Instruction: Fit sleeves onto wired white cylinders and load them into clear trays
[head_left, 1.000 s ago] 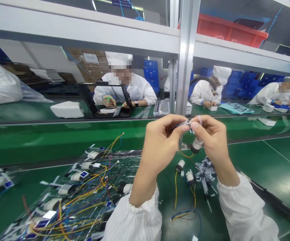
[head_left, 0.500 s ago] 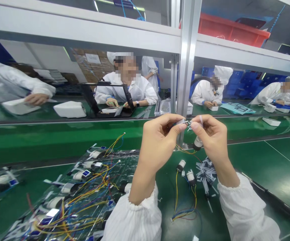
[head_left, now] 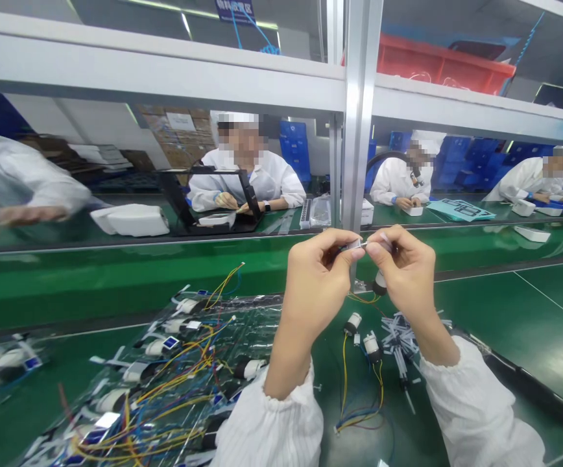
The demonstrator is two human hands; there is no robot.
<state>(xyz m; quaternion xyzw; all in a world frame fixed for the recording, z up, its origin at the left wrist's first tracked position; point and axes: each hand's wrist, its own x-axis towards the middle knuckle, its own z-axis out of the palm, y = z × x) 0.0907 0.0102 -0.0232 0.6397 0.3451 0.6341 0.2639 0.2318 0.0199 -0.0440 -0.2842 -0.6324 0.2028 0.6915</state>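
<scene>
My left hand [head_left: 316, 285] pinches a small pale piece [head_left: 354, 245] between thumb and forefinger, mostly covered by the fingers. Thumb and forefinger of my right hand [head_left: 408, 279] are closed on a thin whitish strip [head_left: 386, 241]. The fingertips of both hands nearly meet, with a thin bit bridging the gap. Beyond my right hand is a white-and-black cylinder [head_left: 379, 283] with wires. Below lie a pile of pale strips [head_left: 401, 340] and two motor-like cylinders, one lying tilted [head_left: 353, 323] and one wired [head_left: 371, 349].
Many wired cylinders [head_left: 165, 345] lie on clear plastic at the left. A black cable-like tool [head_left: 519, 376] lies at right. A metal post [head_left: 359, 130] and shelf [head_left: 165, 71] stand ahead. Several co-workers in white sit across the green bench, by white housings [head_left: 138, 220].
My hands have come closer together, so the pieces at the fingertips now meet or nearly do. At the far left, a co-worker's hand has moved left, off a white housing.
</scene>
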